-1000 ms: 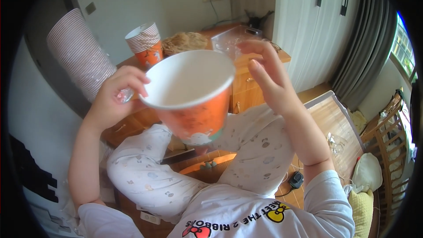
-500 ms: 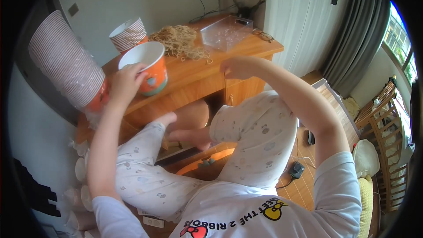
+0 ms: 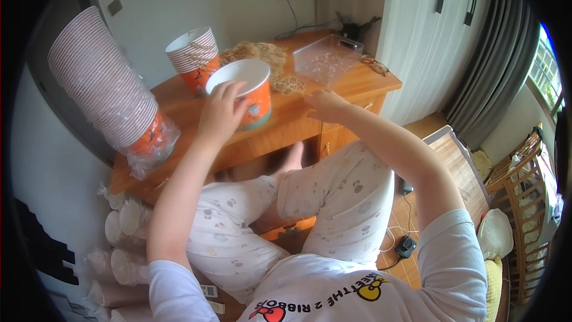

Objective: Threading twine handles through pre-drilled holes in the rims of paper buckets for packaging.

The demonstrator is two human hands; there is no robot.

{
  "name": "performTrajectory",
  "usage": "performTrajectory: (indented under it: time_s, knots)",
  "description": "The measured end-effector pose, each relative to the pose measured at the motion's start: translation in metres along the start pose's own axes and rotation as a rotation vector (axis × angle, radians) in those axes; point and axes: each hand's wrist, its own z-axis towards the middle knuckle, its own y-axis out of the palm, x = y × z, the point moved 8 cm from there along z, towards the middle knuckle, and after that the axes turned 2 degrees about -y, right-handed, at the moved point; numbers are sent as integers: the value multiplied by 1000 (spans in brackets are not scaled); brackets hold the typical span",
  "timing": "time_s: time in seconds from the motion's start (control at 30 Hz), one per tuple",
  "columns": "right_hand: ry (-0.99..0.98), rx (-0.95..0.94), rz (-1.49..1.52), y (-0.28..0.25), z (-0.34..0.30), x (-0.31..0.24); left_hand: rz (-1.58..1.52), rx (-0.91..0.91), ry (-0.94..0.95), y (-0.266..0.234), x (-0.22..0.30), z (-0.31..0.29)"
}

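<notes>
An orange paper bucket with a white inside and a green base stands near the desk's front edge. My left hand is at its left side, fingers bent against the wall near the rim. Just right of the bucket, my right hand hovers over the desk edge with its fingertips pressed together; whatever is in them is too small to make out. Between that hand and the bucket lie loose tan rubber bands. A bigger tan heap sits behind, partly hidden by the bucket. Farther back is a short bucket stack with tan bands draped over it.
A tall tilted stack of buckets in clear plastic occupies the desk's left end. A clear plastic bin and glasses are at the right. More wrapped cups stand low at my left. My legs are under the wooden desk.
The bucket has moved to the right along the desk, my left hand travelling with it. My right hand has stayed near the desk edge. The whole view has shifted, and my legs have changed position.
</notes>
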Motion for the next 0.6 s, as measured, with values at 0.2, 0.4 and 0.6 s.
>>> performTrajectory:
  time_s: [0.2, 0.4, 0.6]
  knots:
    - [-13, 223, 264, -11, -16, 14, -172, -187, 277, 37, 59, -24]
    - [-93, 363, 404, -15, -23, 13, -493, -403, -23, 135, 61, -19]
    - [-58, 474, 390, -32, -52, 16, -419, -488, -281, 220, 34, -2]
